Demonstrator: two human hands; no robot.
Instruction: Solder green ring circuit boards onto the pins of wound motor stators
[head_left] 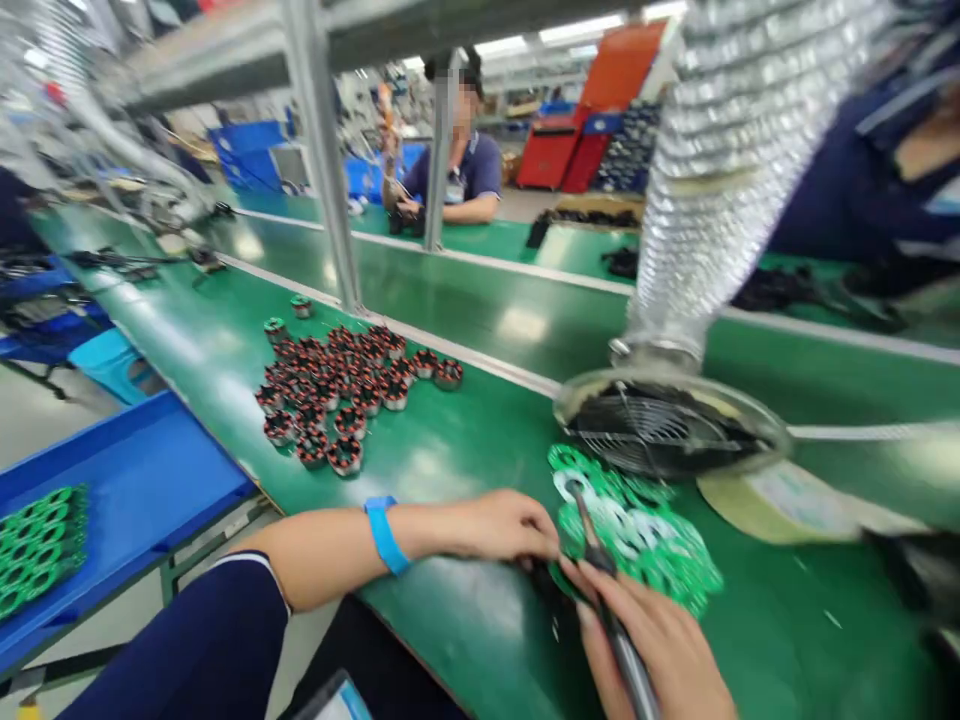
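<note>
The right hand grips a pen-shaped tool, its tip over the pile of green rings on the green bench, just below the fan. The left hand curls at the pile's edge; whether it grasps anything I cannot tell. Copper-wound cores lie well apart

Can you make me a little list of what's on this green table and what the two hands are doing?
left hand: low over the green bench, fingertips by the green rings
right hand: holds a dark tool, tip over the green rings
copper coils: heap further left on the bench
fan: under a silver hose, behind the rings
blue tray: more green rings, far left
other person: sits across the bench
</note>
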